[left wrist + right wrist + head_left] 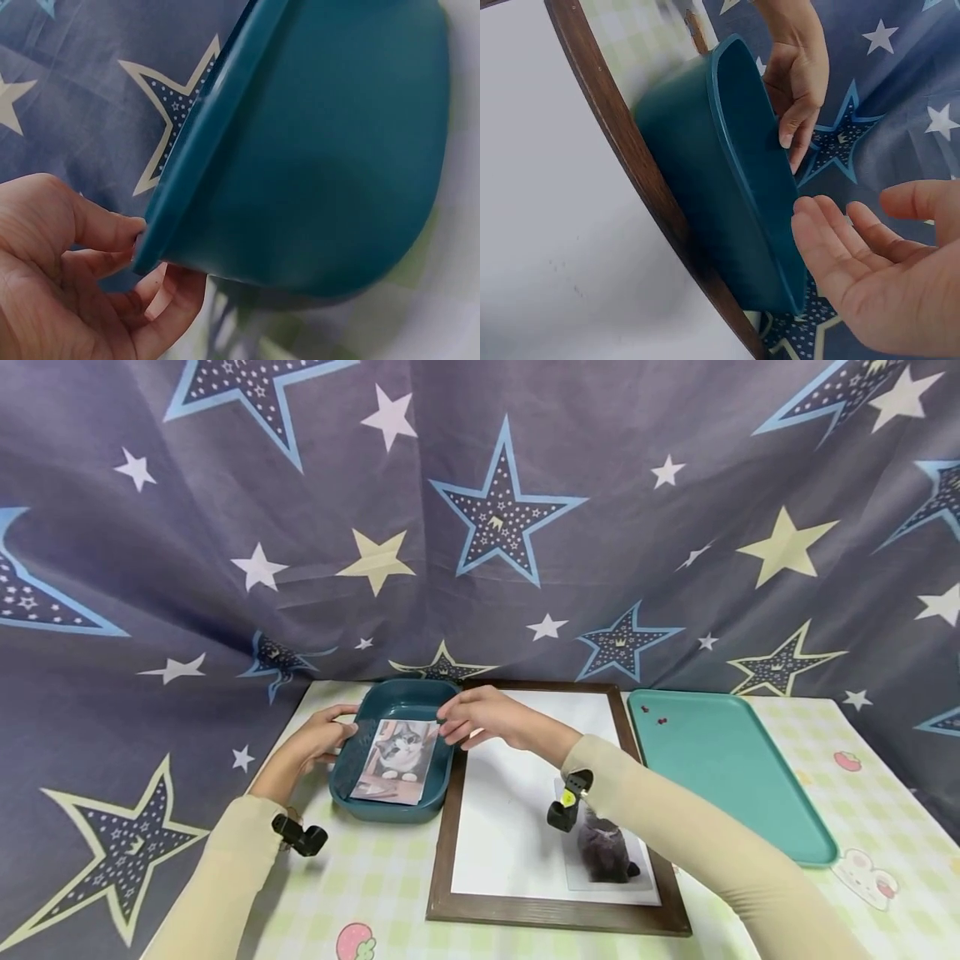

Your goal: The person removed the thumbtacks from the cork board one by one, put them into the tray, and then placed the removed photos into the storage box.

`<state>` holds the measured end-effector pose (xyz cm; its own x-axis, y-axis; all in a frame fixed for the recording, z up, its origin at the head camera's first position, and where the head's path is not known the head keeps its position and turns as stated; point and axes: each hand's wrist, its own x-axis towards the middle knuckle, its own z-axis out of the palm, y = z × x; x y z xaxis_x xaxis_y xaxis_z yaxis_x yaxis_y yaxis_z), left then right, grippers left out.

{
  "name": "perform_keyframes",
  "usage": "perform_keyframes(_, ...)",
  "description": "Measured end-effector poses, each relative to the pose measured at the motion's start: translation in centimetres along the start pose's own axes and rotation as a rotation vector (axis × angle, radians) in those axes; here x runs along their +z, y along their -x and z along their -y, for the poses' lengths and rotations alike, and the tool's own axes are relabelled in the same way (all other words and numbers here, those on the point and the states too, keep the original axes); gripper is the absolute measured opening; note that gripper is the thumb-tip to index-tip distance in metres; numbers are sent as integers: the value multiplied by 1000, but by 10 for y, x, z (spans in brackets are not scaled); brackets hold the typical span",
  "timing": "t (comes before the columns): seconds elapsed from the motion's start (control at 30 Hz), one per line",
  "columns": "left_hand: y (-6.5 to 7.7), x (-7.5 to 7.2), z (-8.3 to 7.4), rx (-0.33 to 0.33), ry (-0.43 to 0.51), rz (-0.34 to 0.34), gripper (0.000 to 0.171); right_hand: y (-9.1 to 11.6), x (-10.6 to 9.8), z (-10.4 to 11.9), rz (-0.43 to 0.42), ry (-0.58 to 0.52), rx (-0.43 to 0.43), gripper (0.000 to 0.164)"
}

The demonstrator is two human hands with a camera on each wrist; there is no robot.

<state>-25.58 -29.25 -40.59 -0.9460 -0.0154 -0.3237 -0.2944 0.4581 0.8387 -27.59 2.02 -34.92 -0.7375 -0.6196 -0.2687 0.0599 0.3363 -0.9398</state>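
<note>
A deep teal plastic basin (397, 812) stands at the table's back left. Inside it lies a photo of a grey-and-white cat (400, 760). My left hand (321, 737) pinches the basin's left rim, thumb on top and fingers beneath, as the left wrist view shows closely (82, 262). Over the opposite rim is my right hand (491, 717), its fingers loosely extended with nothing seen between them. In the right wrist view those fingers (832, 244) overlap the basin's rim; whether they touch it I cannot tell.
Right of the basin lies a brown-framed white board (517, 810), with a photo of a dark cat (603, 852) at its lower right, partly behind my right forearm. Farther right is a flat green tray (735, 777) with small red pins (662, 721). A star-patterned curtain (480, 610) hangs behind.
</note>
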Motion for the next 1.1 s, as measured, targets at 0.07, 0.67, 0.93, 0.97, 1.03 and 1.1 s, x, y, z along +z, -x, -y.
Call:
perform_keyframes(0.07,0,0,0,-8,-8,-6,54,6,-5,-1,-18,4,-25,32)
perform_keyframes(0.67,17,63,-46,324,-432,-394,50,66,-59,-21,-186,110,-210,25)
perform_keyframes(0.93,28,132,-82,557,-415,-256,49,91,-85,-45,-244,188,-244,22)
perform_keyframes(0.97,29,141,-86,599,-427,-231,48,94,-88,-48,-249,194,-245,22)
perform_keyframes(1.03,31,161,-93,682,-469,-170,47,99,-94,-56,-258,200,-236,22)
perform_keyframes(1.1,32,180,-99,766,-517,-97,46,102,-101,-63,-270,205,-224,22)
